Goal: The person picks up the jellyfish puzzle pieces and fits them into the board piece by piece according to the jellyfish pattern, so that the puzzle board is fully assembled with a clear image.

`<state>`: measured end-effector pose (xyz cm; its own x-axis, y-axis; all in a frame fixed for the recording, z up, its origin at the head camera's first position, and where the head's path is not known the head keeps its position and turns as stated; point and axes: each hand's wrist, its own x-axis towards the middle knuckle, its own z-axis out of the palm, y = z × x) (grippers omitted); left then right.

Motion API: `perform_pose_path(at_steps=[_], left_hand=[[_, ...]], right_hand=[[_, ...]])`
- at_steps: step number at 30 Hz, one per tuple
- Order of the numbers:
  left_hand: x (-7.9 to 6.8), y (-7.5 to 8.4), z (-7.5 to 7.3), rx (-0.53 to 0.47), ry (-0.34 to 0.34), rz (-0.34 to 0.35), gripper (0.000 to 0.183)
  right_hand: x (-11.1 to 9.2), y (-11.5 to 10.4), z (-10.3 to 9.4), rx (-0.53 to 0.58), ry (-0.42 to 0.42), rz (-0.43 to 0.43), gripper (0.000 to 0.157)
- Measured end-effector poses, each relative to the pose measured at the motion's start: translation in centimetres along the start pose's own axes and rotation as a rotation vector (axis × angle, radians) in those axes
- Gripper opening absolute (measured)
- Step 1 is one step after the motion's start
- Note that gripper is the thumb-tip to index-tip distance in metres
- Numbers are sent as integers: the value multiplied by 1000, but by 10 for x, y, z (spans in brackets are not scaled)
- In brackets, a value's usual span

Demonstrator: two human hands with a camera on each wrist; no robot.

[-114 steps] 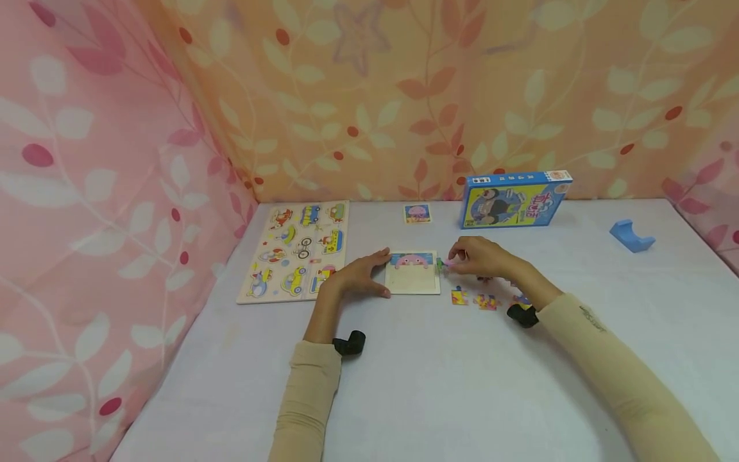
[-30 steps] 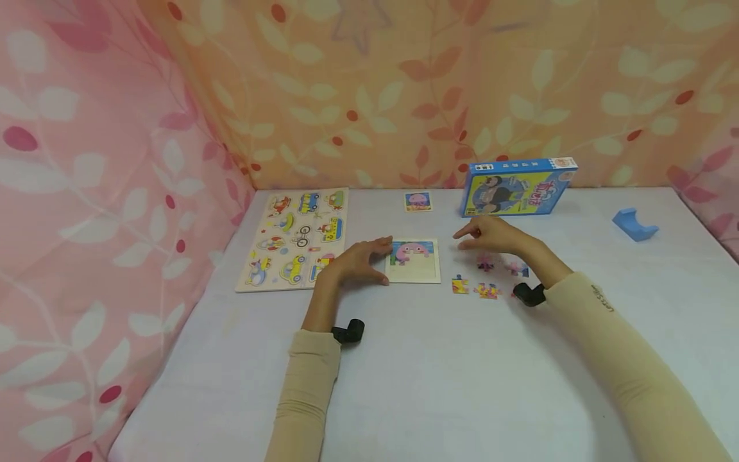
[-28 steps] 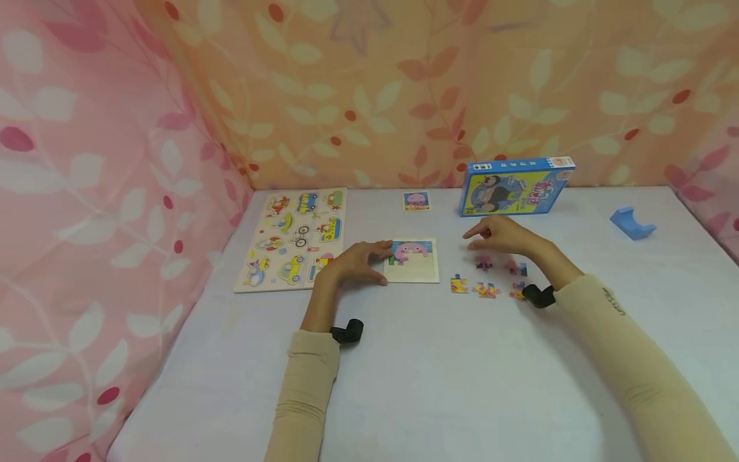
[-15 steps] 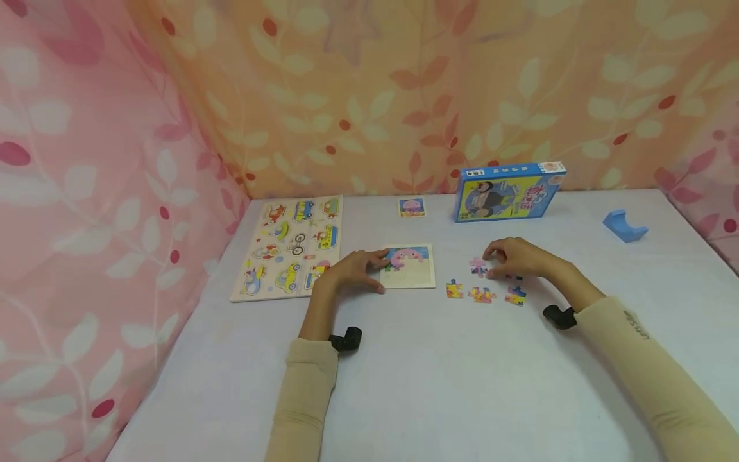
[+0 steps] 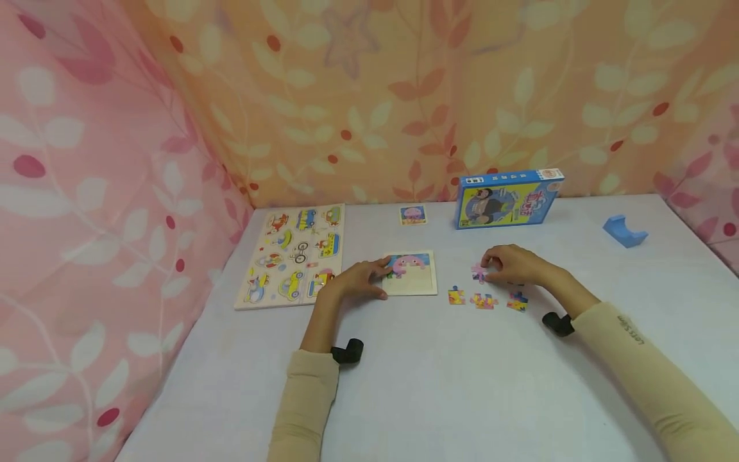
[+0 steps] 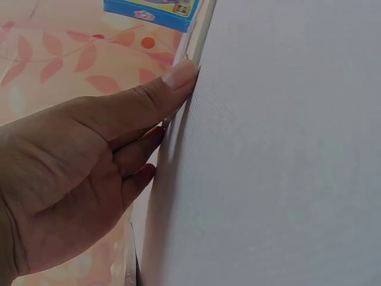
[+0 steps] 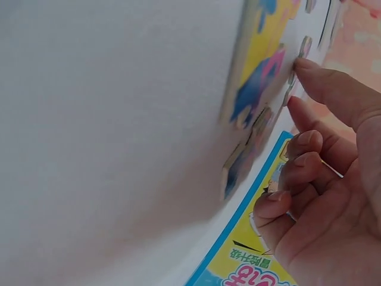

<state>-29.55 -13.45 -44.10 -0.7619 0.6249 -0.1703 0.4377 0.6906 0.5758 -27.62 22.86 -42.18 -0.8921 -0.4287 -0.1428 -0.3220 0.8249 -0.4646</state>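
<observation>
A square wooden puzzle tray (image 5: 408, 286) lies mid-table in the head view, a pink cartoon face and blue background filling its upper part. My left hand (image 5: 360, 281) rests against its left side; the left wrist view shows the thumb (image 6: 180, 74) touching the tray's edge. To the right, my right hand (image 5: 514, 264) pinches a pink puzzle piece (image 5: 478, 273) between thumb and index finger, the other fingers curled. Nearer the person lie loose jigsaw pieces: a yellow one (image 5: 456, 296), a yellow-pink one (image 5: 484, 301) and a blue-yellow one (image 5: 517, 301). Another is mostly hidden beneath the right hand.
A larger wooden board (image 5: 271, 273) with vehicle and toy pictures lies at the left. Behind the tray is a small picture card (image 5: 413, 215). A blue-yellow box (image 5: 508, 202) stands at the back, and a blue curved block (image 5: 625, 232) sits far right.
A green-pink piece, earlier held beside the tray, now lies in its left part. The right hand has let it go and moved right to the pink piece. The left hand stays at the tray.
</observation>
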Motion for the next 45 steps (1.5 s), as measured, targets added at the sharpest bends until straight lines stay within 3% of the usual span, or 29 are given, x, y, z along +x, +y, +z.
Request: perform_pose_path(at_steps=[4,11,18,22,31,45], left_hand=[[-4,-1,3,1,-13,-4,64],[-4,-3,4,28,-3,6,63],[-2,-5,5,-15,-7,4,64],[-2,-5,4,-52,-4,-7,64],[1,-7,3,20,12,2,65],[3,-5,-2,-37,10,9,64]], right_hand=[[-1,1,5,-11,1,-5,28],[0,-3,8,-141,57,-42,26],[9,-10,10,-151,76,-72,26],[20,-20,12,-151,81,-97,25],[44,-54,18,-125,102,-197,23],[74,-87,28,-194,98,-234,24]])
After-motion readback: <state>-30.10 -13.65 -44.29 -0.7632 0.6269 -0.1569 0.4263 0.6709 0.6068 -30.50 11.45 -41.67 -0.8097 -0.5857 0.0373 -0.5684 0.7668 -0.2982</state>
